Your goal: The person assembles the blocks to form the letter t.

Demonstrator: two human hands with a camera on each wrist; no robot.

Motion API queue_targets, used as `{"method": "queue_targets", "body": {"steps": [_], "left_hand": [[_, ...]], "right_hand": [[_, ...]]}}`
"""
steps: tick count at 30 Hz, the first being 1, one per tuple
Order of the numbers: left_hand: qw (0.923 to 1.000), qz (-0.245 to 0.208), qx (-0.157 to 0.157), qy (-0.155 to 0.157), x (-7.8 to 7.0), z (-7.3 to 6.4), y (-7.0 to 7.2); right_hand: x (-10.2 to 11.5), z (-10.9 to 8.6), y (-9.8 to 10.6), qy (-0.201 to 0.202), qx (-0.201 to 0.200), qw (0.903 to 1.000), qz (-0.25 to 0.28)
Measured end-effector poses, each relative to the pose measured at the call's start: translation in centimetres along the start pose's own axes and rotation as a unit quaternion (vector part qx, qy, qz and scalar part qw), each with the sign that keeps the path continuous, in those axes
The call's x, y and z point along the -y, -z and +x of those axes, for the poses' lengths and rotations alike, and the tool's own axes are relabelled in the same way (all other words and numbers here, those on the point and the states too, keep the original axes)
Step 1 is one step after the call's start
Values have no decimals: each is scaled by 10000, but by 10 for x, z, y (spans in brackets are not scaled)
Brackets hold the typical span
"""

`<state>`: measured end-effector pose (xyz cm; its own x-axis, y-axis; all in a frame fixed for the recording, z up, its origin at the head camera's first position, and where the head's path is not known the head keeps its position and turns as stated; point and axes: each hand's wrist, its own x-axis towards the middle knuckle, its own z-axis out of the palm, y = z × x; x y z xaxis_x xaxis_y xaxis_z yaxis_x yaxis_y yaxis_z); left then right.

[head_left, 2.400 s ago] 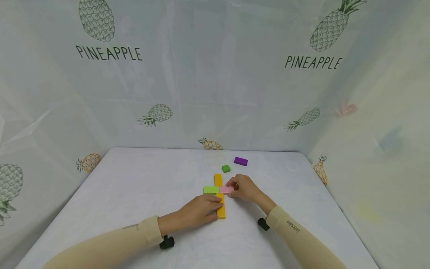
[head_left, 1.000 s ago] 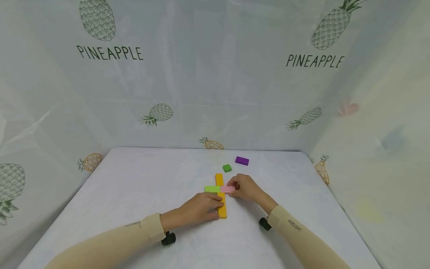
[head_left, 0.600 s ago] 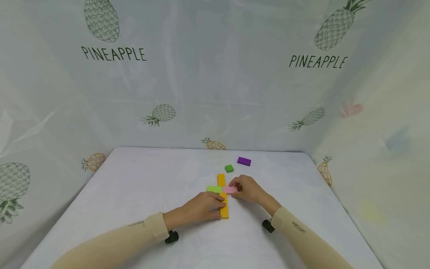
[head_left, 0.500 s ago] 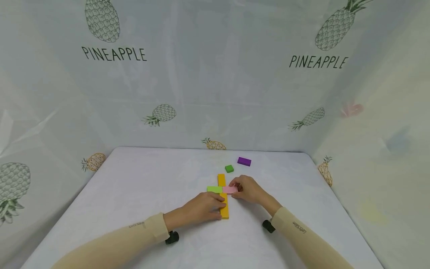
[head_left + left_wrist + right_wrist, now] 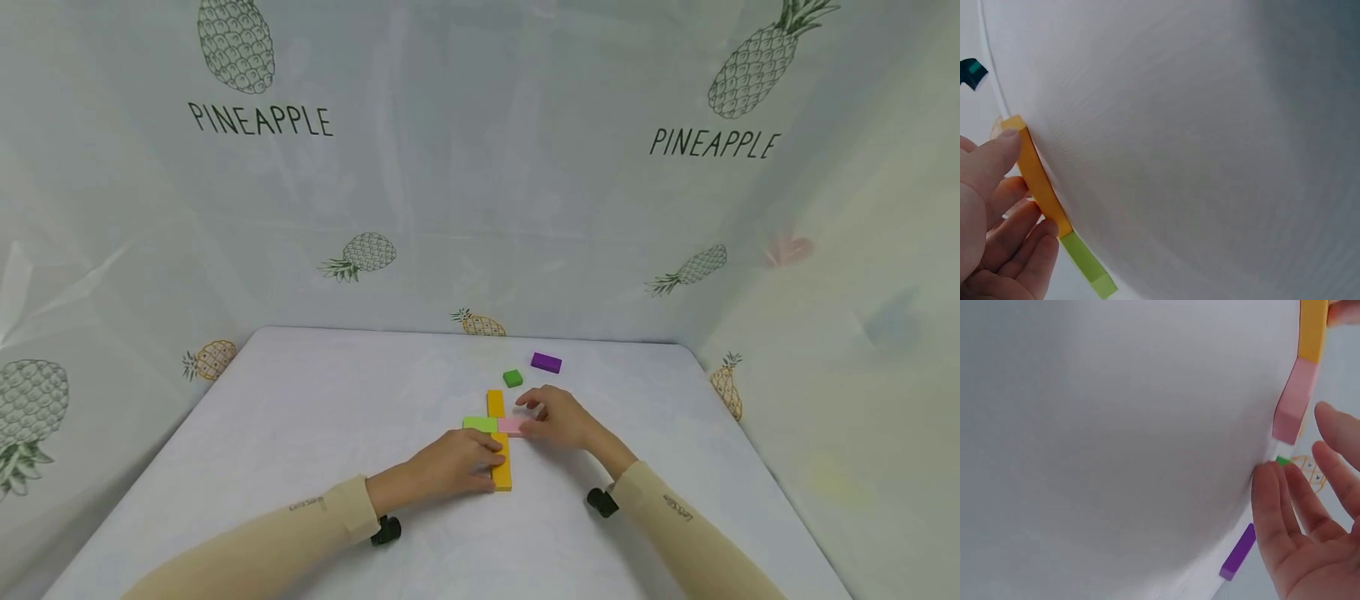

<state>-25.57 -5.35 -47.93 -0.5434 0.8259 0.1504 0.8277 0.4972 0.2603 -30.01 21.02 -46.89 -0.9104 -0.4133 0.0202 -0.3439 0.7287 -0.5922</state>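
Flat blocks form a cross on the white table. Its near arm is an orange block (image 5: 502,477), which my left hand (image 5: 453,462) holds; the left wrist view shows the thumb at one end of this orange block (image 5: 1040,181) and fingers at the other. A light green block (image 5: 480,423) and a pink block (image 5: 510,425) lie end to end across the middle. Beyond them is another orange block (image 5: 495,402). My right hand (image 5: 566,418) hovers by the pink block with thumb and fingers spread; a gap separates them from the pink block (image 5: 1296,400) in the right wrist view.
Behind the cross lies a small green block (image 5: 513,378), with a purple block (image 5: 546,362) farther back to the right. A pineapple-printed curtain (image 5: 480,192) hangs around the back and sides of the white table (image 5: 337,392).
My right hand has let go of the pink block, its fingers lifting and spreading. My left hand stays on the near orange block. The whole view has shifted slightly.
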Motion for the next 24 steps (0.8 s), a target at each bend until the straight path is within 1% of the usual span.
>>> {"method": "queue_targets", "body": {"steps": [3, 7, 10, 14, 17, 24], "left_hand": [[10000, 4, 51, 59, 0, 0, 0], [9999, 12, 107, 134, 0, 0, 0], [9998, 16, 115, 162, 0, -1, 1], [9998, 7, 98, 150, 0, -1, 0], [9999, 8, 32, 102, 0, -1, 0], [9999, -96, -59, 42, 1, -1, -1]], "right_hand": [[-5, 4, 3, -123, -211, 9997, -33], [-11, 11, 7, 25, -429, 9989, -186], [-13, 17, 10, 21, -505, 9985, -210], [-15, 25, 10, -182, -463, 9984, -269], [-17, 32, 10, -194, -396, 9984, -357], [-21, 45, 11, 39, -339, 9986, -411]]}}
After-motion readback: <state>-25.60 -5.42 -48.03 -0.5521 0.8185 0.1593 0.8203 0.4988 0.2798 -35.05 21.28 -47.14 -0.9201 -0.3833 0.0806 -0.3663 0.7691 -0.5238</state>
